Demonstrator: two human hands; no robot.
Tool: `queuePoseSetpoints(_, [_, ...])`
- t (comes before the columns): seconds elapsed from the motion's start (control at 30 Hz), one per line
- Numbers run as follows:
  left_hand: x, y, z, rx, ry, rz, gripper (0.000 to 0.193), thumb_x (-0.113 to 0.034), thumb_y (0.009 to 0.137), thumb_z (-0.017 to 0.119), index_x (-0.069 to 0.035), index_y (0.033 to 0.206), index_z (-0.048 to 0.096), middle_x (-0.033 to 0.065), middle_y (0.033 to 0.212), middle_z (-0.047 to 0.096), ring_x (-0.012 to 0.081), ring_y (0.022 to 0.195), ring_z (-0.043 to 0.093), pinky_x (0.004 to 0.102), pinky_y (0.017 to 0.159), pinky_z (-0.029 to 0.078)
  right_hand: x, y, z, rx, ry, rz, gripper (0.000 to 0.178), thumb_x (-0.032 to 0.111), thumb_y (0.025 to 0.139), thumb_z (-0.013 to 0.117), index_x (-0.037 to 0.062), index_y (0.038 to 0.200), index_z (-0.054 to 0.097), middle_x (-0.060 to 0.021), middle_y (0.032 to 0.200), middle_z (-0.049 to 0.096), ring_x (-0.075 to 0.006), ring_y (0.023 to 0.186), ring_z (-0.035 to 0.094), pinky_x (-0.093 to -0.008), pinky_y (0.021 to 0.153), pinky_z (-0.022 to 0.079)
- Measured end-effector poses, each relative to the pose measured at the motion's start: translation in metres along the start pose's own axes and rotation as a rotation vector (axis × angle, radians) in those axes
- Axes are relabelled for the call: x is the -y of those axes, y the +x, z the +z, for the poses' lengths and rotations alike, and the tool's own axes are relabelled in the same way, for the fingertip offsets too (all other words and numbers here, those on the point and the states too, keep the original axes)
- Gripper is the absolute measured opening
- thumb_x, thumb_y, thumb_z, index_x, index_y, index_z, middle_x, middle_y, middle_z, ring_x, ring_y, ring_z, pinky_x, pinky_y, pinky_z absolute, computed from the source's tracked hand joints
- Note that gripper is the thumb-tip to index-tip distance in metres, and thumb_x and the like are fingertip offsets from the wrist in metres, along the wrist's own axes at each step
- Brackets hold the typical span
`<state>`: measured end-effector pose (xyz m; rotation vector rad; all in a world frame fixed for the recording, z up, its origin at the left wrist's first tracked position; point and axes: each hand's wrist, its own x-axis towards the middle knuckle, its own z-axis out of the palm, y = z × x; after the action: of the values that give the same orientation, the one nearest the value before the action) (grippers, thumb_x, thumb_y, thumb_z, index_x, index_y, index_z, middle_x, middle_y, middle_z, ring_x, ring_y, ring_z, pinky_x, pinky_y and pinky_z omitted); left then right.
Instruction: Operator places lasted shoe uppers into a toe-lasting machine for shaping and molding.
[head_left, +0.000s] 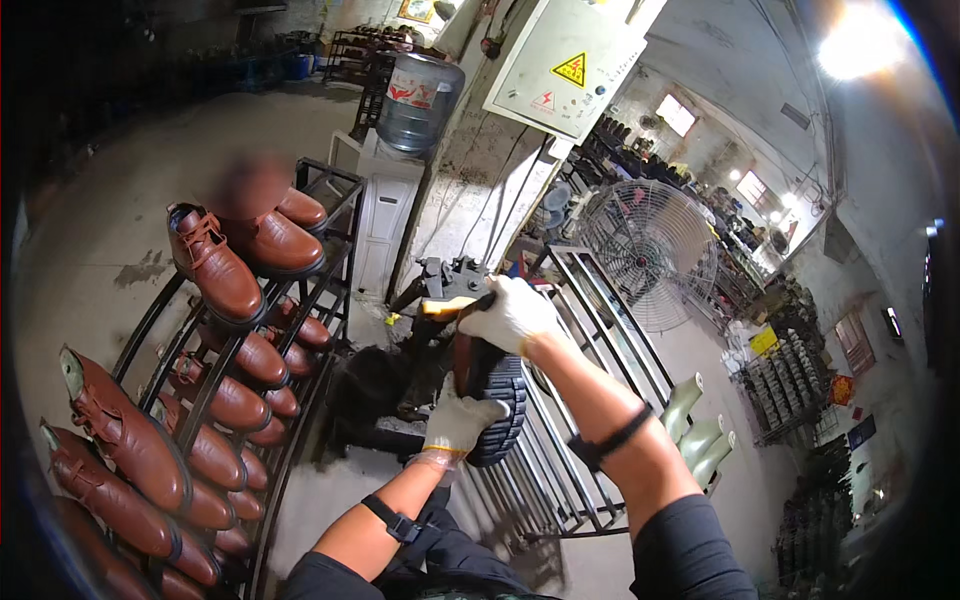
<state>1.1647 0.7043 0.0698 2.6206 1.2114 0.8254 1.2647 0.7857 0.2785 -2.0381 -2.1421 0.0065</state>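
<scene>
The left hand (458, 425), in a white glove, is clasped on the heel end of a shoe (492, 395) held sole-out, its black treaded sole facing the camera; the right hand (508, 312), gloved too, grips the shoe's upper end from above, fingers curled over it, just beside a dark metal machine head (450, 280); the shoe sits between the two hands, in the air, above a dark machine base (385, 385). To the left a black rod rack (335, 215) stands close, its rails loaded with brown shoes (215, 265), its near edge almost touching the base; to the right a bare metal rack (590, 330) runs just beside the right forearm. Beyond it stand a round fan (650, 245) and pale shoe lasts (700, 430); open concrete floor (110, 230) lies far left.
</scene>
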Motion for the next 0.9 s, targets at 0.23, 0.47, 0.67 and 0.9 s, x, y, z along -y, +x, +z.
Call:
queuePoseSetpoints(0.23, [-0.029,-0.023,-0.018,-0.163,-0.81,-0.557,0.033,-0.028,0.094,0.071,-0.023,0.125,0.073,0.0105,0.105,0.079,0.0313,0.096,0.074,0.0454,0.108,0.051,0.004,-0.03,0.039,-0.362,0.01,-0.156,0.035,0.031,0.077,0.075,0.0059,0.101,0.071,-0.0208,0.097,0.072,-0.042,0.093,0.071,-0.05,0.084,0.058])
queuePoseSetpoints(0.47, [-0.062,-0.027,0.008,-0.332,-0.871,-0.803,0.108,-0.057,0.072,0.091,-0.006,0.155,0.047,0.0201,0.13,0.071,0.0371,0.12,0.069,0.0417,0.099,0.055,-0.024,-0.056,0.043,-0.589,0.253,-0.405,0.056,0.025,0.071,0.083,0.0038,0.12,0.066,-0.02,0.106,0.068,-0.0398,0.105,0.067,-0.0469,0.093,0.054])
queuePoseSetpoints(0.67, [-0.093,0.028,0.07,-0.474,-0.992,-0.793,0.081,-0.041,0.087,0.085,-0.007,0.152,0.05,0.0154,0.144,0.064,0.0307,0.129,0.062,0.0404,0.104,0.05,-0.046,-0.01,0.052,-0.218,0.459,-0.108,0.059,0.023,0.072,0.077,0.0032,0.126,0.061,-0.0204,0.111,0.066,-0.0391,0.106,0.065,-0.0437,0.096,0.053])
queuePoseSetpoints(0.9, [-0.115,0.008,0.148,-0.448,-0.686,-0.513,0.079,-0.035,0.092,0.077,0.0,0.154,0.042,0.0271,0.12,0.072,0.0427,0.106,0.071,0.0463,0.089,0.056,-0.098,-0.065,0.096,-0.632,0.279,-0.346,0.069,0.01,0.07,0.083,0.0,0.133,0.056,-0.0239,0.118,0.064,-0.0435,0.108,0.066,-0.047,0.096,0.054])
